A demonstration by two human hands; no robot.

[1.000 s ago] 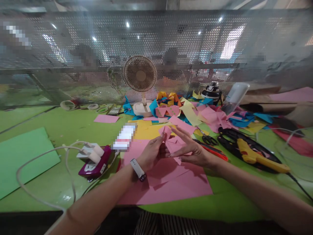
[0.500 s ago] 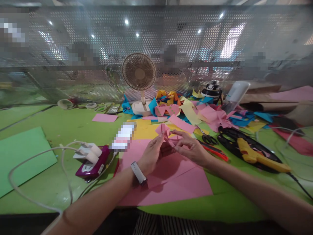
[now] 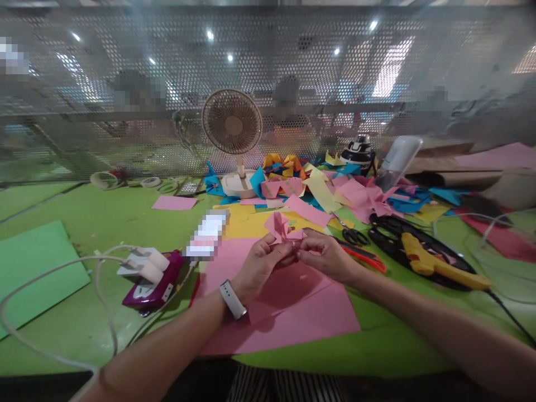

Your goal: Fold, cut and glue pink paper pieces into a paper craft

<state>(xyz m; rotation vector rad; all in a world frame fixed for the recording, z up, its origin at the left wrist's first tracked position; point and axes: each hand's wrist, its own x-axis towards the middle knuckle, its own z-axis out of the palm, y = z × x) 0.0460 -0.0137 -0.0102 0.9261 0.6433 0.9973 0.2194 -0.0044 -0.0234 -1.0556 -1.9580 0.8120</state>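
Both my hands meet over the middle of the green table [image 3: 104, 218], pinching a small folded pink paper piece [image 3: 281, 228]. My left hand [image 3: 259, 265], with a white watch on its wrist, grips the piece from the left with closed fingers. My right hand [image 3: 324, 255] pinches it from the right, fingers curled. Beneath the hands lie large pink paper sheets [image 3: 288, 312].
A small desk fan [image 3: 232, 125] stands behind a heap of coloured paper scraps [image 3: 335, 192]. Black scissors [image 3: 355, 237] and a yellow glue gun [image 3: 435, 262] lie at the right. A purple power strip [image 3: 153, 282] with white plugs sits left, beside a green sheet [image 3: 29, 268].
My right hand's fingers, spread a second ago, have closed onto the pink piece. Both hands have drawn together and the view has drifted slightly.
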